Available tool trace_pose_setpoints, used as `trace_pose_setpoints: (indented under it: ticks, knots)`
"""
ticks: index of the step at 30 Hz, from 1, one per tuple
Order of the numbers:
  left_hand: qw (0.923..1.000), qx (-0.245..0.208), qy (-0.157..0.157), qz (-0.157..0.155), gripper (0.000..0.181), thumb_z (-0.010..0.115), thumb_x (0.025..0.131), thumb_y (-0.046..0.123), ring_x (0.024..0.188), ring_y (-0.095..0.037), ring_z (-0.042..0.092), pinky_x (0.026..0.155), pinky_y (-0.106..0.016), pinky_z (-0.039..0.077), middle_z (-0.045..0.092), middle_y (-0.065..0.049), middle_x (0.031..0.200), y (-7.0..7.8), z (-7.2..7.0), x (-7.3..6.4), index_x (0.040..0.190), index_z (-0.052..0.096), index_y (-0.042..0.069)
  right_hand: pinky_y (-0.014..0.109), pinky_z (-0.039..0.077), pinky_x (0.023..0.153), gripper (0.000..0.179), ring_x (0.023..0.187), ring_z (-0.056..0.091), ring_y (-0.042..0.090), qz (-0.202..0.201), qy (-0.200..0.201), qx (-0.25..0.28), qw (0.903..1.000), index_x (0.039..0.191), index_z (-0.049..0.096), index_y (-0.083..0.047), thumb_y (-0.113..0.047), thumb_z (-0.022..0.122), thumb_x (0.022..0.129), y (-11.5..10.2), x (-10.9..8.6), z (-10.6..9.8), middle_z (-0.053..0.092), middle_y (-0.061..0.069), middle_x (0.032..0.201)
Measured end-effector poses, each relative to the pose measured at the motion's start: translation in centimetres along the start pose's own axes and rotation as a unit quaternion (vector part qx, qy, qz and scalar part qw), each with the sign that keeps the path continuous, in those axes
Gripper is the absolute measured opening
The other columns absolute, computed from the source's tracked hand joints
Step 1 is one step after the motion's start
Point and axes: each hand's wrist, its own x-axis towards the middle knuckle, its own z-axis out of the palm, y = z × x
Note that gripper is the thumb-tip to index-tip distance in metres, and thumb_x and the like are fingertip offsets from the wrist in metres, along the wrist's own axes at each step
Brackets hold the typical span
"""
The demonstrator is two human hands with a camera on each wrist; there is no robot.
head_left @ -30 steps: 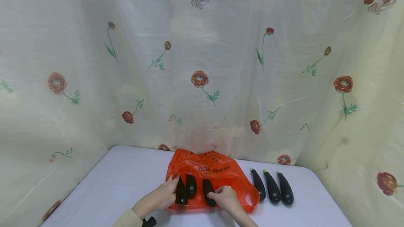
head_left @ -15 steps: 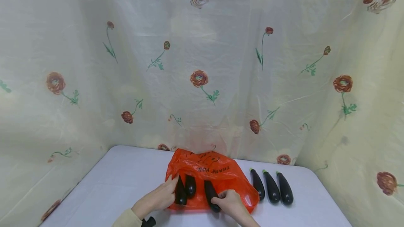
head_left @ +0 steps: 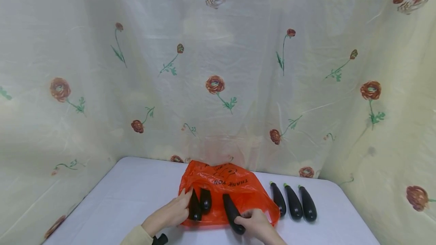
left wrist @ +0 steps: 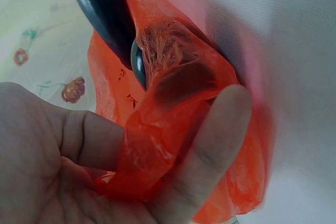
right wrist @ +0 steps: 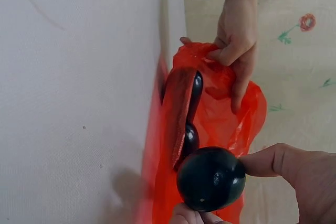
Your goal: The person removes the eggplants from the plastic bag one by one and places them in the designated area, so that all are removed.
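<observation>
An orange-red plastic bag [head_left: 238, 179] with black print lies on the table, its mouth toward me. My left hand [head_left: 174, 210] grips the left side of that mouth; in the left wrist view the film passes between thumb and fingers [left wrist: 210, 145]. Two dark eggplants, one at the left [head_left: 195, 208] and one beside it [head_left: 206, 200], rest inside the bag. My right hand [head_left: 257, 223] holds a third eggplant [head_left: 231, 213] by its thick end, thumb on one side and fingers on the other. Its narrow end points into the bag mouth.
Three more eggplants [head_left: 293, 202] with green stem ends lie side by side right of the bag. A white cloth covers the table [head_left: 136, 188]. Behind it hangs a flowered curtain [head_left: 252, 105]. A dark device [head_left: 161, 239] shows at the left wrist.
My right hand has drawn the held eggplant toward me and to the right, so more of it shows at the bag mouth. The left hand and the other eggplants keep their places.
</observation>
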Motion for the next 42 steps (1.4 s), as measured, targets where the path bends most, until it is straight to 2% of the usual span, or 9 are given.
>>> trace_pose_setpoints:
  ticks: [5,14,21,24,30,33,37,39,42]
  knots:
    - [1.0,-0.003,-0.001,0.002,0.071,0.047,0.085,0.006,0.119,-0.033,0.049,0.107,-0.06,0.033,0.021,-0.029,0.155,-0.1,0.0,0.0,0.151,0.022,-0.004,0.031,0.046,0.069,0.035,0.078,0.055,0.019,-0.003,-0.012,0.008,0.9999,0.097,0.072,-0.003,-0.035,0.069,0.082,0.3,-0.3,-0.6,0.065,0.003,0.08]
    - [1.0,-0.002,0.0,0.003,0.072,0.048,0.085,0.006,0.104,-0.03,0.055,0.099,-0.055,0.042,0.02,-0.029,0.155,-0.1,0.0,-0.1,0.151,0.021,-0.004,0.036,0.049,0.076,0.039,0.08,0.057,0.018,0.007,-0.041,0.042,0.9983,0.104,0.07,0.001,-0.032,0.065,0.083,0.5,-1.0,-1.9,0.067,0.003,0.086]
    - [1.0,-0.002,-0.004,-0.004,0.071,0.048,0.084,0.005,0.119,-0.031,0.049,0.108,-0.06,0.031,0.022,-0.029,0.155,-0.1,0.1,0.0,0.15,0.023,-0.005,0.04,0.051,0.081,0.04,0.08,0.059,0.016,-0.004,-0.038,0.044,0.9983,0.106,0.07,0.002,-0.029,0.064,0.083,0.2,-1.6,-2.8,0.068,0.003,0.088]
    - [1.0,-0.003,-0.006,-0.004,0.071,0.047,0.084,0.005,0.114,-0.031,0.051,0.107,-0.059,0.034,0.022,-0.029,0.155,-0.1,0.1,0.1,0.15,0.023,-0.005,0.037,0.053,0.079,0.038,0.078,0.06,0.015,-0.014,-0.031,0.04,0.9986,0.105,0.071,0.003,-0.027,0.064,0.082,0.0,-1.9,-3.1,0.068,0.003,0.087]
    - [1.0,-0.005,-0.006,-0.005,0.072,0.047,0.084,0.004,0.102,-0.029,0.055,0.098,-0.053,0.043,0.02,-0.03,0.155,-0.1,0.0,0.0,0.15,0.022,-0.005,0.032,0.054,0.075,0.036,0.076,0.06,0.013,-0.025,-0.028,0.046,0.9983,0.104,0.07,0.003,-0.025,0.063,0.082,-0.1,-2.1,-3.9,0.068,0.003,0.087]
    - [0.9999,-0.012,-0.007,-0.004,0.072,0.047,0.084,0.003,0.098,-0.027,0.057,0.088,-0.047,0.048,0.019,-0.029,0.156,-0.1,0.0,0.0,0.151,0.02,-0.004,0.032,0.053,0.075,0.034,0.076,0.059,0.014,-0.032,-0.034,0.045,0.9979,0.102,0.07,0.002,-0.025,0.062,0.083,-0.2,-2.3,-4.2,0.067,0.002,0.084]
    - [0.9996,-0.025,-0.012,-0.007,0.073,0.047,0.085,0.002,0.087,-0.025,0.059,0.063,-0.039,0.049,0.017,-0.028,0.157,-0.1,0.0,0.0,0.152,0.019,-0.003,0.033,0.051,0.075,0.03,0.076,0.057,0.014,-0.051,-0.06,0.04,0.9961,0.099,0.071,0.001,-0.024,0.061,0.084,-0.3,-2.8,-4.4,0.065,0.001,0.081]
    - [0.9997,-0.021,-0.01,-0.008,0.072,0.047,0.085,0.002,0.091,-0.025,0.057,0.073,-0.043,0.053,0.018,-0.028,0.156,-0.1,0.0,0.0,0.151,0.02,-0.003,0.034,0.051,0.076,0.029,0.077,0.056,0.014,-0.06,-0.074,0.037,0.9948,0.097,0.071,0.0,-0.023,0.06,0.085,-0.3,-3.0,-4.5,0.065,0.0,0.081]
    - [0.9998,-0.014,-0.007,-0.008,0.071,0.048,0.085,0.003,0.097,-0.027,0.056,0.086,-0.05,0.05,0.019,-0.029,0.156,-0.1,-0.1,0.1,0.151,0.023,-0.004,0.035,0.05,0.076,0.029,0.078,0.056,0.014,-0.07,-0.084,0.031,0.9935,0.097,0.071,0.0,-0.023,0.059,0.085,-0.4,-3.2,-4.7,0.065,0.0,0.082]
